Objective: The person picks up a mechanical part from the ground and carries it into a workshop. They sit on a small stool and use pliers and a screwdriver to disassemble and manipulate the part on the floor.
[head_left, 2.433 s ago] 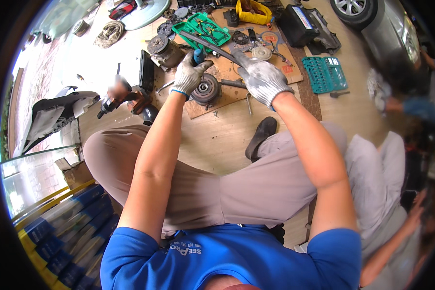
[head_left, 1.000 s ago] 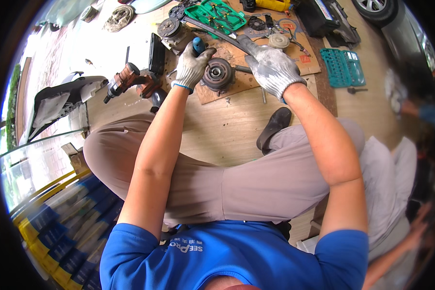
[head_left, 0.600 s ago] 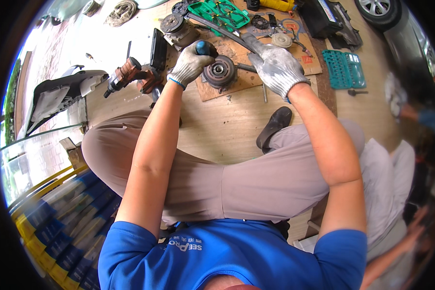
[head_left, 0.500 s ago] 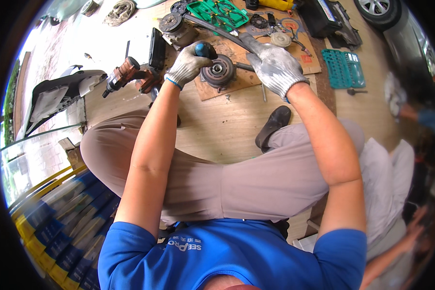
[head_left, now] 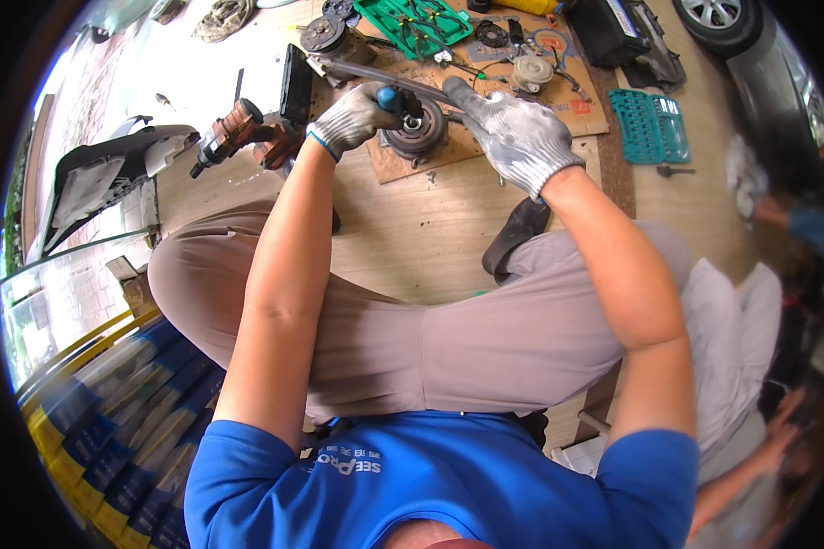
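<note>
My left hand (head_left: 352, 121), in a white-grey work glove, is closed around a tool with a blue handle (head_left: 388, 98). Its dark end lies over the centre of a round, grooved metal pulley (head_left: 416, 137), though the tip's contact cannot be made out. My right hand (head_left: 519, 133), gloved alike, is closed on a long dark metal bar (head_left: 384, 77), which slants up to the left above the pulley. A shorter dark rod shows below the bar beside the pulley; the glove hides where it ends. Under the pulley lies a brown cardboard sheet (head_left: 467, 154).
A round motor-like part (head_left: 324, 37), a green tray of tools (head_left: 412, 26) and a black battery (head_left: 602, 35) lie beyond my hands. To the left are an orange-black power drill (head_left: 233, 133) and a black-white panel (head_left: 110, 174); a teal socket case (head_left: 648, 128) is right. Another person is at far right.
The long bar's far end has swung down and nearer. My left hand has shifted slightly right with the blue-handled tool, whose dark end now covers the pulley's centre.
</note>
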`<act>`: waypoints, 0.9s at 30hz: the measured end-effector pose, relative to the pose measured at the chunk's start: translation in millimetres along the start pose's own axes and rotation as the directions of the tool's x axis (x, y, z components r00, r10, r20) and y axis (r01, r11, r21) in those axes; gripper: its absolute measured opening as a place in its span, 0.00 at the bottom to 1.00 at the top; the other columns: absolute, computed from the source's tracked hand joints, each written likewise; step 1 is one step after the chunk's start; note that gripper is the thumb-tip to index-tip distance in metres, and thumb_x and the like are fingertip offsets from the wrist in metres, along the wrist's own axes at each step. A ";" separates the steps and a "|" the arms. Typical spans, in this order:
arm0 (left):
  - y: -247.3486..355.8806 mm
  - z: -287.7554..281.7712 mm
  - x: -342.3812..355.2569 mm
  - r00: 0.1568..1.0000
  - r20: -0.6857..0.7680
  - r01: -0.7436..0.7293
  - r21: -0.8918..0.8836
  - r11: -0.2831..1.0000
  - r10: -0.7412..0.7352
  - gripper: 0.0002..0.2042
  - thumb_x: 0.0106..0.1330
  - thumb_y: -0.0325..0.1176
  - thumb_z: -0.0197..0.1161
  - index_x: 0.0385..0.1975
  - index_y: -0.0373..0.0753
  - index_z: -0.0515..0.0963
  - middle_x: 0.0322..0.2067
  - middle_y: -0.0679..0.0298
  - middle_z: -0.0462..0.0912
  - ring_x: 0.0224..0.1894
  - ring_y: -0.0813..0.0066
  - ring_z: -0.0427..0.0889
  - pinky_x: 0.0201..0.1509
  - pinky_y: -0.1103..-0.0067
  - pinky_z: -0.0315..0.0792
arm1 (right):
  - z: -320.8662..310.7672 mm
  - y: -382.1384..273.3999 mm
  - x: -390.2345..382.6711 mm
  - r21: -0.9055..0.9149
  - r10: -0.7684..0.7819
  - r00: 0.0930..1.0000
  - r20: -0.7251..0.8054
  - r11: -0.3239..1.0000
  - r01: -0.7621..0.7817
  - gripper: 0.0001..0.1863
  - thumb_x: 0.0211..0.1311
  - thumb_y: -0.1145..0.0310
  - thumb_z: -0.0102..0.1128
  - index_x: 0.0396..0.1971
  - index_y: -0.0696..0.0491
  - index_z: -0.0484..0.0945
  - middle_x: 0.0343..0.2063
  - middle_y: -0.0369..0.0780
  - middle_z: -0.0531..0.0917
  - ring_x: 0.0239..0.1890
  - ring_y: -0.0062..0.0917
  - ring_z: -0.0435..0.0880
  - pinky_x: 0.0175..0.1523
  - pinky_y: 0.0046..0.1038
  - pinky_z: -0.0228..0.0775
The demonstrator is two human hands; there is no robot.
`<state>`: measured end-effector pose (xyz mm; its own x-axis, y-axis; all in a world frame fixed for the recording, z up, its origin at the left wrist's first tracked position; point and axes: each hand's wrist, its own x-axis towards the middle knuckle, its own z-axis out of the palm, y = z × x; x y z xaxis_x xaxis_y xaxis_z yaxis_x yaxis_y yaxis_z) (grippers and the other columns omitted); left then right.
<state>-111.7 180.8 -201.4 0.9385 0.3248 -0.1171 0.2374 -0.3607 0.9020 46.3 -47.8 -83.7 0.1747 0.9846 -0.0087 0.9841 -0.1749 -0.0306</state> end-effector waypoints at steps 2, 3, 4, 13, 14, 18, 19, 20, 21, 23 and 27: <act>21.6 0.9 -1.8 1.000 0.016 -0.008 -0.042 0.999 0.008 0.14 0.54 0.29 0.72 0.41 0.35 0.85 0.37 0.61 0.87 0.40 0.73 0.83 0.52 0.76 0.76 | 2.2 -2.1 -4.5 -0.018 -0.023 0.998 -0.066 1.000 0.022 0.24 0.74 0.64 0.41 0.68 0.38 0.66 0.36 0.44 0.85 0.33 0.38 0.89 0.30 0.43 0.80; 24.7 -0.3 -5.1 1.000 0.018 -0.006 -0.061 0.998 0.007 0.14 0.54 0.29 0.72 0.40 0.35 0.85 0.37 0.61 0.87 0.40 0.72 0.83 0.52 0.76 0.76 | 4.7 -4.1 -4.8 -0.024 -0.042 0.994 -0.101 0.999 0.040 0.25 0.74 0.64 0.42 0.69 0.38 0.66 0.35 0.44 0.85 0.32 0.38 0.88 0.29 0.43 0.79; 18.7 -1.0 -5.2 0.990 -0.019 -0.140 0.071 0.988 0.141 0.14 0.53 0.29 0.72 0.40 0.36 0.86 0.37 0.62 0.88 0.40 0.74 0.83 0.52 0.77 0.75 | 7.8 -2.9 -2.7 -0.068 -0.047 0.996 -0.078 0.997 0.042 0.25 0.73 0.63 0.43 0.69 0.38 0.66 0.33 0.42 0.84 0.28 0.35 0.88 0.26 0.42 0.79; 12.0 -0.5 -2.7 0.992 0.023 -0.126 0.111 0.986 0.124 0.13 0.56 0.24 0.65 0.42 0.33 0.84 0.42 0.62 0.87 0.47 0.74 0.83 0.57 0.76 0.74 | 8.0 -5.4 -1.2 0.017 0.021 1.000 -0.008 1.000 -0.021 0.27 0.74 0.61 0.47 0.71 0.33 0.63 0.35 0.44 0.84 0.34 0.39 0.86 0.35 0.43 0.79; 13.0 0.9 -2.5 0.998 0.029 -0.057 0.005 0.998 0.056 0.13 0.56 0.24 0.65 0.42 0.33 0.84 0.42 0.62 0.86 0.48 0.73 0.83 0.57 0.76 0.74 | 8.3 -3.7 -0.2 -0.008 -0.001 0.999 -0.035 1.000 0.001 0.26 0.73 0.63 0.45 0.70 0.34 0.64 0.35 0.44 0.85 0.33 0.38 0.87 0.32 0.43 0.79; 15.3 6.7 -9.5 0.998 -0.045 -0.046 -0.195 0.980 0.038 0.13 0.53 0.24 0.69 0.40 0.35 0.84 0.40 0.63 0.86 0.45 0.73 0.82 0.56 0.77 0.74 | 1.9 -3.0 0.3 0.089 0.017 0.994 -0.111 0.996 -0.007 0.24 0.73 0.62 0.46 0.68 0.37 0.67 0.37 0.46 0.86 0.36 0.40 0.88 0.34 0.44 0.80; 13.9 7.9 -10.7 0.995 -0.071 -0.077 -0.217 0.973 0.063 0.13 0.53 0.25 0.70 0.39 0.36 0.84 0.39 0.64 0.86 0.43 0.73 0.82 0.55 0.77 0.75 | 1.6 -1.4 -0.5 0.109 0.025 0.991 -0.135 0.994 -0.010 0.24 0.74 0.61 0.47 0.68 0.37 0.68 0.37 0.46 0.86 0.37 0.41 0.87 0.36 0.44 0.80; 10.1 9.7 -11.5 0.995 -0.082 -0.072 -0.265 0.962 0.051 0.12 0.53 0.24 0.70 0.39 0.36 0.84 0.39 0.64 0.86 0.43 0.74 0.82 0.55 0.77 0.74 | 0.9 1.2 0.1 0.124 0.029 0.991 -0.127 0.992 -0.013 0.25 0.73 0.60 0.48 0.69 0.36 0.66 0.38 0.45 0.86 0.38 0.41 0.86 0.37 0.43 0.79; 7.4 11.4 -13.5 0.996 -0.086 -0.064 -0.309 0.949 0.039 0.12 0.53 0.24 0.70 0.39 0.36 0.84 0.39 0.64 0.86 0.43 0.74 0.82 0.55 0.77 0.74 | 0.6 4.2 0.7 0.144 0.040 0.992 -0.121 0.989 -0.022 0.26 0.73 0.60 0.49 0.70 0.35 0.64 0.38 0.45 0.85 0.39 0.42 0.86 0.39 0.43 0.79; 2.3 14.3 -16.7 0.995 -0.103 -0.052 -0.366 0.929 0.015 0.12 0.53 0.23 0.69 0.38 0.36 0.84 0.39 0.64 0.86 0.43 0.75 0.82 0.55 0.77 0.74 | -0.1 7.2 0.3 0.168 0.060 0.994 -0.093 0.985 -0.044 0.27 0.73 0.60 0.50 0.71 0.33 0.63 0.39 0.45 0.84 0.40 0.42 0.85 0.42 0.43 0.78; 5.7 22.9 -19.0 0.985 -0.174 -0.066 -0.458 0.887 -0.017 0.12 0.54 0.19 0.67 0.39 0.35 0.83 0.40 0.64 0.86 0.44 0.74 0.82 0.55 0.77 0.75 | -3.3 5.2 2.3 0.166 0.094 0.995 -0.043 0.982 -0.086 0.27 0.73 0.59 0.50 0.71 0.33 0.64 0.40 0.45 0.84 0.41 0.42 0.85 0.42 0.44 0.78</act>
<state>-122.4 152.6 -203.5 0.8763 0.4783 -0.0581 0.0340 0.0588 0.9977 51.9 -46.4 -80.5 0.2677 0.9630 0.0313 0.9466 -0.2567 -0.1952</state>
